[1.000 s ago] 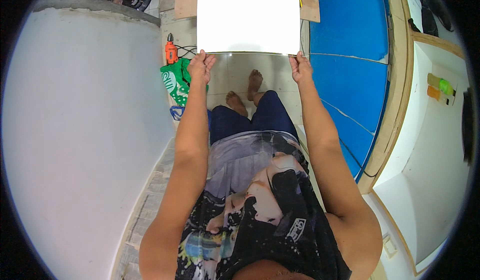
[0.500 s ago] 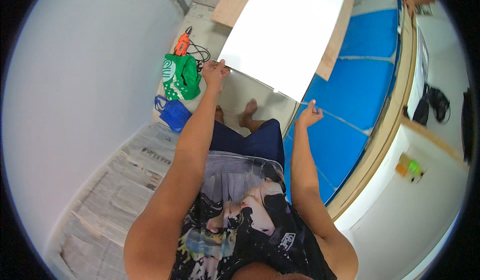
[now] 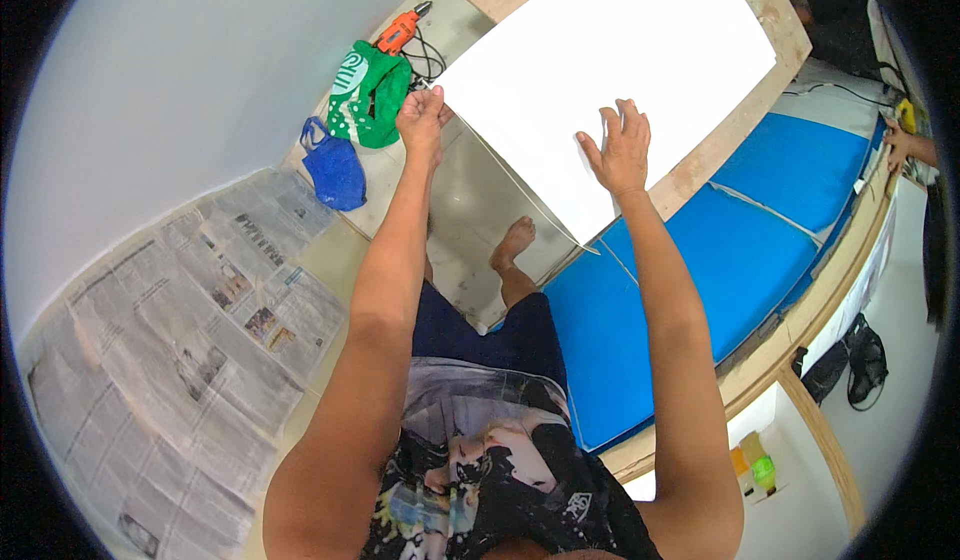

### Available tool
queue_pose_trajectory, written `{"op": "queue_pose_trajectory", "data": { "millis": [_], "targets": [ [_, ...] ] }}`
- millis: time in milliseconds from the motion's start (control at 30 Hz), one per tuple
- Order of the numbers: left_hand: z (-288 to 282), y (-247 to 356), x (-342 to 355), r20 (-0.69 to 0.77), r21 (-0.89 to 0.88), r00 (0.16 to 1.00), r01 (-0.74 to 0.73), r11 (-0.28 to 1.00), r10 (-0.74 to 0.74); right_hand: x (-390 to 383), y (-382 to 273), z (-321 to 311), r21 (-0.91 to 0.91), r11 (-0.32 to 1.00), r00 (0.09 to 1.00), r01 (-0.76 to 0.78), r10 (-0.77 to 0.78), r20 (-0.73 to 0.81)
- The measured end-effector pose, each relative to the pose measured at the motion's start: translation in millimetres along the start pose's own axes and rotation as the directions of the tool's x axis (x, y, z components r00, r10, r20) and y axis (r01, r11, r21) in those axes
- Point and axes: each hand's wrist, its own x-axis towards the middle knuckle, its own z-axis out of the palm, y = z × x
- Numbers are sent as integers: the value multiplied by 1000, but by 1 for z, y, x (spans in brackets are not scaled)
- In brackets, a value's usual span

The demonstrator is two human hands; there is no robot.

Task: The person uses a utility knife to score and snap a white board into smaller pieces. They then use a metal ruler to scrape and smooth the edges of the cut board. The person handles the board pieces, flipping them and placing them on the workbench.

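Note:
A large white board (image 3: 620,50) lies on brown wooden boards in front of me. Along its near edge runs a thin pale strip (image 3: 520,185), bowed slightly away from the edge, its free end near the board's close right corner. My left hand (image 3: 424,125) is closed in a pinch at the board's left corner, where the strip's other end meets my fingers. My right hand (image 3: 622,150) is open over the board's white face, fingers spread and holding nothing. Whether its fingertips touch the surface I cannot tell.
An orange corded drill (image 3: 402,30), a green bag (image 3: 372,100) and a blue bag (image 3: 335,172) lie by the left wall. Newspaper (image 3: 190,350) covers floor at lower left. Blue panels (image 3: 740,230) lie right. Another person's hand (image 3: 900,147) rests on the wooden edge at far right.
My right hand has let go near the strip's right end and moved forward over the board, opening. My left hand stays at the corner. The view has turned.

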Motion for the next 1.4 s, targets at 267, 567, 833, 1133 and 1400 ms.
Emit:
{"op": "queue_pose_trajectory", "data": {
  "millis": [267,567,833,1133,1400],
  "targets": [
    [6,-6,-5,-79,92,993,-77,993,84,1,4,-1,17,1000,1000,-15,14,27],
    [5,-26,-45,60,130,996,-76,989,69,0,4,-2,-12,1000,1000,0,0,19],
    [15,-59,-113,143,298,989,-12,954,-33,1,2,-4,5,1000,1000,-7,7,16],
    [32,-105,-195,151,355,971,122,927,-186,0,2,0,29,999,999,-44,43,16],
    [44,-140,-252,193,475,940,160,865,-280,0,2,-2,42,998,998,-55,55,10]
  ]
}}
